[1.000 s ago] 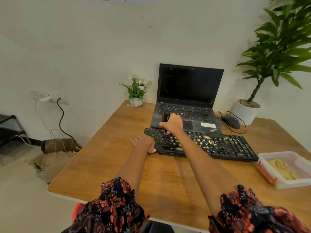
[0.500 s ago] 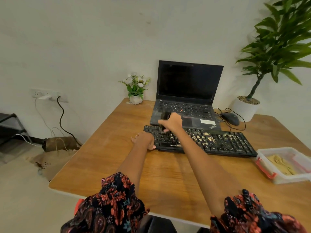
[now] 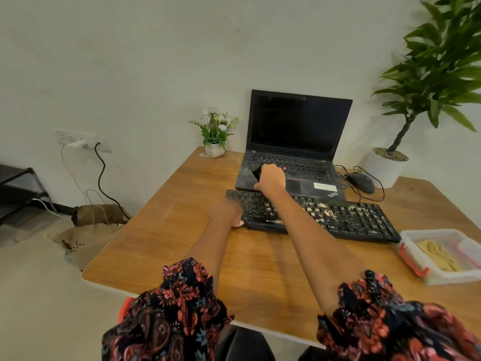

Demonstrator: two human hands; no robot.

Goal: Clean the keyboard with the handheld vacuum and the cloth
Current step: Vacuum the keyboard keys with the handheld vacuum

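Note:
A black keyboard lies across the wooden table, its middle and right keys strewn with pale crumbs. My left hand grips the keyboard's left end. My right hand is closed around a small black handheld vacuum, held above the keyboard's far left edge, over the front of the laptop. Most of the vacuum is hidden by my fingers. A yellowish cloth lies in a clear plastic box at the right.
An open black laptop stands right behind the keyboard. A black mouse with a looped cable sits to its right. A small flower pot and a large potted plant stand at the back edge by the wall.
My right hand has lifted the vacuum up and away from the keys toward the laptop. My left hand has stayed on the keyboard's left end.

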